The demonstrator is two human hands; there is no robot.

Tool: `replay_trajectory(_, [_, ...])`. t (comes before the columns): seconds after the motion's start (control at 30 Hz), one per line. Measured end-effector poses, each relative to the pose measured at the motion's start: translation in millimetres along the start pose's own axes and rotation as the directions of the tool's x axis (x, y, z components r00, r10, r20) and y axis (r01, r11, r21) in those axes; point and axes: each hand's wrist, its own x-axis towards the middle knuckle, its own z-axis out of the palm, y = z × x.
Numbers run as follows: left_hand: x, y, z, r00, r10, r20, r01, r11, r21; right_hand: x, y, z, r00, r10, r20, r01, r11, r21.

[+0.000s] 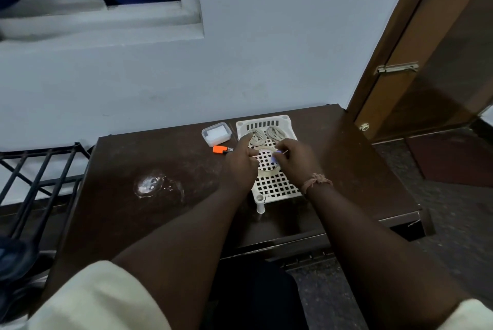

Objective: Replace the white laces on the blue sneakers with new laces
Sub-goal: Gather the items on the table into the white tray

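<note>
Two coiled pale laces [267, 134] lie at the far end of a white plastic grid rack [277, 185] on the dark table. My left hand [240, 164] hovers over the rack's left side with its fingers bent, thumb and forefinger close together. My right hand [296, 158] is over the rack's middle and pinches a small bluish-white object [276, 156]; what that object is cannot be made out. No blue sneaker shows on the table.
An orange marker [222, 149] and a small clear lidded box [216, 134] lie left of the rack. The dark table [160, 169] has a shiny smear [150, 185]. A black metal frame [40, 169] stands left, a wooden door [426, 62] right.
</note>
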Motion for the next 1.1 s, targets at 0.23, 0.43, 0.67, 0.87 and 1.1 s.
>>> replay_trajectory(0.23, [2.1, -40.1, -26.1, 0.99, -0.073, -0.122, 0.083, 0.994, 0.078, 2.9, 38.2, -3.6, 0.975, 0.191, -0.109, -0.195, 0.98, -0.025])
replay_trajectory(0.43, [21.9, -68.9, -31.8, 0.989, -0.103, -0.105, 0.121, 0.975, 0.185, 13.0, 41.7, 8.5, 0.975, 0.206, -0.076, -0.211, 0.976, -0.05])
replay_trajectory(0.67, [51.0, -88.3, -31.8, 0.989, -0.148, 0.017, 0.128, 0.901, 0.414, 15.2, 47.3, 13.8, 0.989, 0.131, -0.075, -0.139, 0.985, -0.107])
replay_trajectory(0.87, [71.8, -92.2, -25.6, 0.99, -0.119, 0.08, 0.052, 0.816, 0.576, 13.1, 47.2, 11.4, 0.997, 0.055, -0.054, -0.063, 0.985, -0.161])
replay_trajectory(1.1, [67.1, -104.2, -14.2, 1.0, 0.003, 0.018, -0.015, 0.686, 0.727, 6.2, 46.3, 3.9, 0.99, 0.028, -0.142, -0.044, 0.993, -0.114])
